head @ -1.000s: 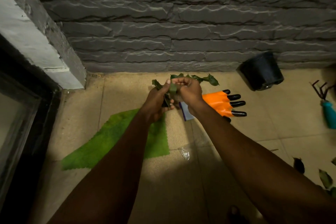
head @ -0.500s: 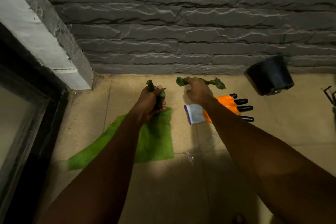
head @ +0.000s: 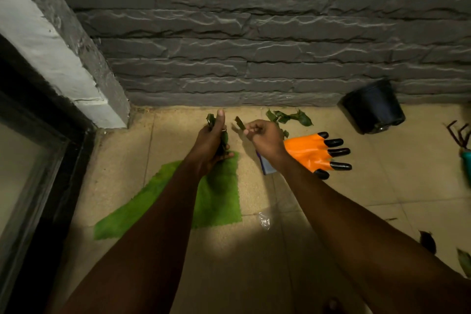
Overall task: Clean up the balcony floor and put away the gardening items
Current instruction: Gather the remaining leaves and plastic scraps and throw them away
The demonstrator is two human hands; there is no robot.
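Evidently the step in hand is gathering fallen leaves off the balcony floor, and doing it well probably means clearing one patch wholly before shifting to another. Left of the orange glove lies a green mat; beyond the glove to the right, a black pot appears tipped on its side. The left hand, raised to the left of the glove, is clenched round a bunch of leaves with the thumb standing straight up. Easing that thumb just enough to admit one more leaf, without spilling the bunch, looks the sound way. The right hand, just left of the glove and covering its cuff, has its fingers curled and pinches a single leaf between thumb and forefinger, angled toward the bunch. Just beyond the glove, loose leaves lie on the floor, a fair next reach.
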